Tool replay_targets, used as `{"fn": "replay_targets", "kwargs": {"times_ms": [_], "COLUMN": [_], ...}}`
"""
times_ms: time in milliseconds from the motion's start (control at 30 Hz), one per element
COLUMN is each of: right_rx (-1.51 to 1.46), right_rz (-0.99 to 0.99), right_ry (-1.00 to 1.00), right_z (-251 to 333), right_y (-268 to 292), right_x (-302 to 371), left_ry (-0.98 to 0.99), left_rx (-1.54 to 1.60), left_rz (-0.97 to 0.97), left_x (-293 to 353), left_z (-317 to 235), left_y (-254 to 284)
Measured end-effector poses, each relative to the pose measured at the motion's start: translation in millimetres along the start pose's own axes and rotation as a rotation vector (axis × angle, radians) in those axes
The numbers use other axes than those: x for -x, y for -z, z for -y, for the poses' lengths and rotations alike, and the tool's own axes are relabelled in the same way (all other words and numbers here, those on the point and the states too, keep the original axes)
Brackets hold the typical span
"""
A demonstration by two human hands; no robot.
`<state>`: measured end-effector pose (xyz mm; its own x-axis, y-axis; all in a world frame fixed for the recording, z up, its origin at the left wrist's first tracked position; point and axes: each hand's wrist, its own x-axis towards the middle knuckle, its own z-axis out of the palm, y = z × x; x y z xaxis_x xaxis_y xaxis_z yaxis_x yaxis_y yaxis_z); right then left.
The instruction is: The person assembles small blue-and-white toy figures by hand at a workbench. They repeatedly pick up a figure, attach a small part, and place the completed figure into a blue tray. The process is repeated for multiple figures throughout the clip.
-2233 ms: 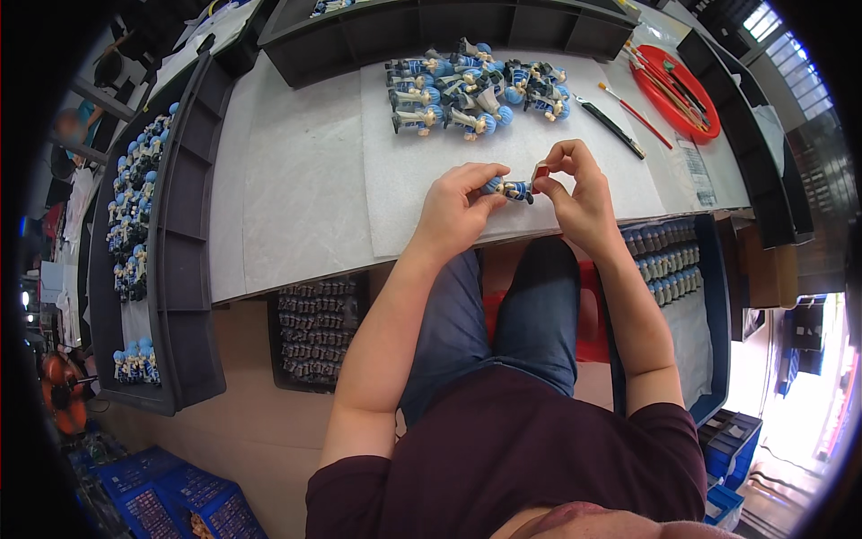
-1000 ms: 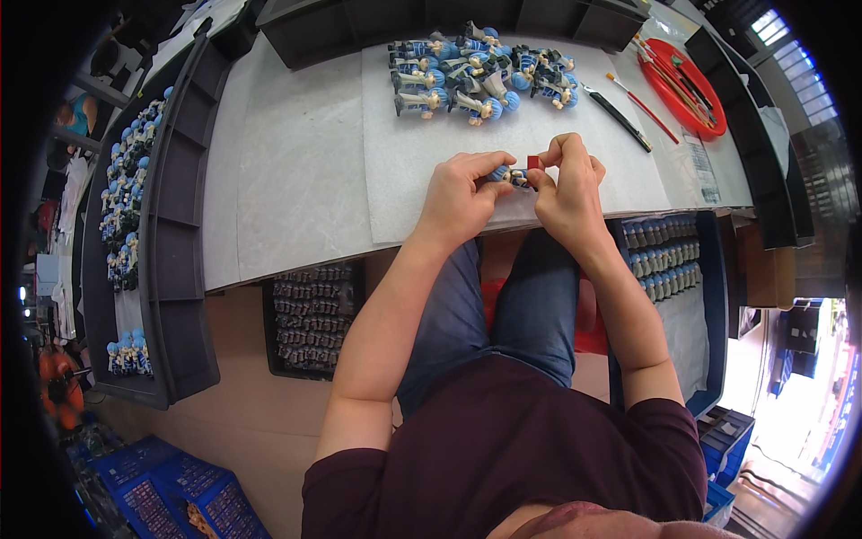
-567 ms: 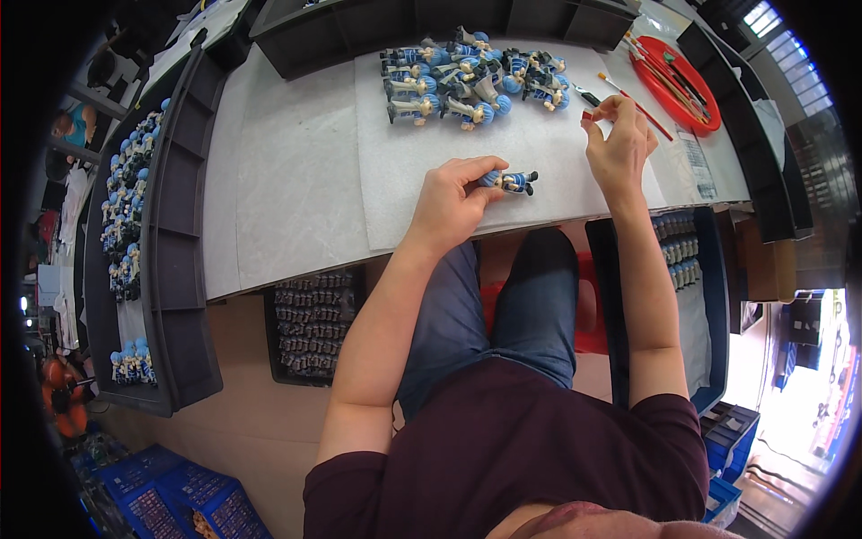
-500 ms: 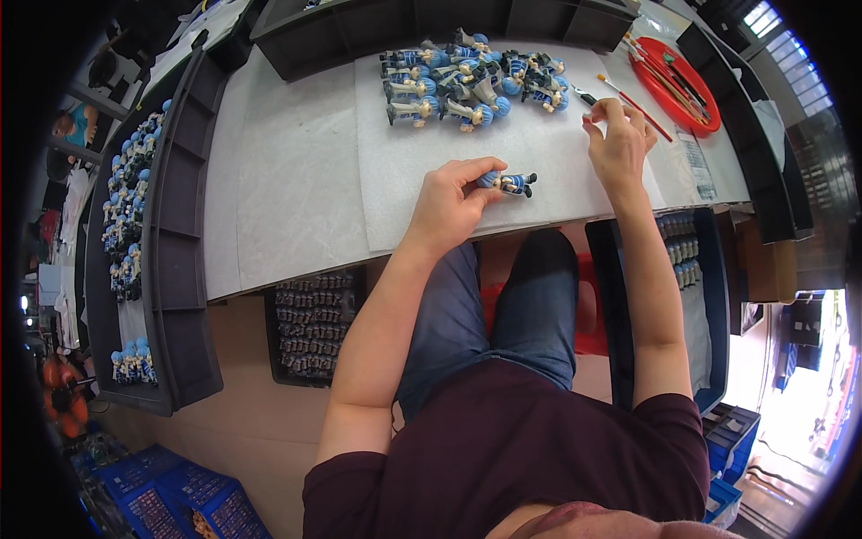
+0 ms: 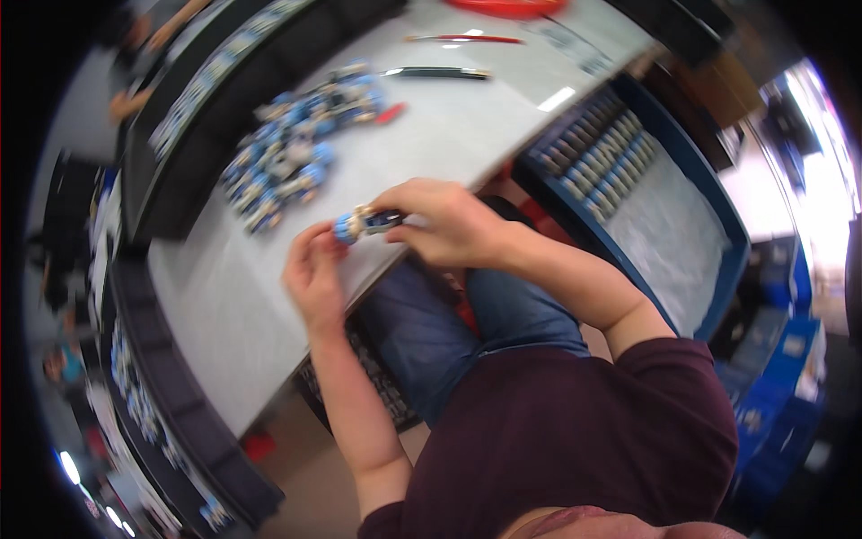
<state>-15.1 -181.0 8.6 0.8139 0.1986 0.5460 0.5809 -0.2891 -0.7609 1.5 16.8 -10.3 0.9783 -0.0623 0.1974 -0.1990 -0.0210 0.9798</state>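
A small toy figurine (image 5: 366,223) with blue hair and a blue-and-dark outfit is held above the near edge of the white table. Around its body and legs, the thumb and fingers of my right hand (image 5: 453,223) are closed. My left hand (image 5: 314,274) is at the blue-haired head end, fingers curled and touching it; the exact grip there is blurred. A heap of similar figurines (image 5: 287,148) lies beyond my hands on the table (image 5: 215,314), smeared by motion.
At the right, a blue tray (image 5: 732,234) holds rows of figurines on a pale liner. A dark-handled tool (image 5: 440,73), a red brush (image 5: 467,39) and a red dish (image 5: 512,7) lie at the back. Dark trays (image 5: 171,337) of figurines line the left.
My view has swung to the right. The figurine, earlier in my left hand alone, is now gripped by my right hand too. A small red item now shows beside the heap.
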Motion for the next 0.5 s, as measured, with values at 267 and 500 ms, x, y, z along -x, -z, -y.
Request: {"fn": "replay_targets", "kwargs": {"times_ms": [267,500], "right_rx": [0.317,0.444], "right_rz": [-0.812,-1.278], "right_ry": [-0.268,-0.966], "right_z": [-68,-154], "right_y": [179,341], "right_x": [135,267], "left_ry": [0.056,-0.003], "left_rx": [-0.13,-0.192], "left_rz": [-0.002,-0.001], "left_x": [2,0], "left_z": [-2,-10], "left_y": [-9,-19]}}
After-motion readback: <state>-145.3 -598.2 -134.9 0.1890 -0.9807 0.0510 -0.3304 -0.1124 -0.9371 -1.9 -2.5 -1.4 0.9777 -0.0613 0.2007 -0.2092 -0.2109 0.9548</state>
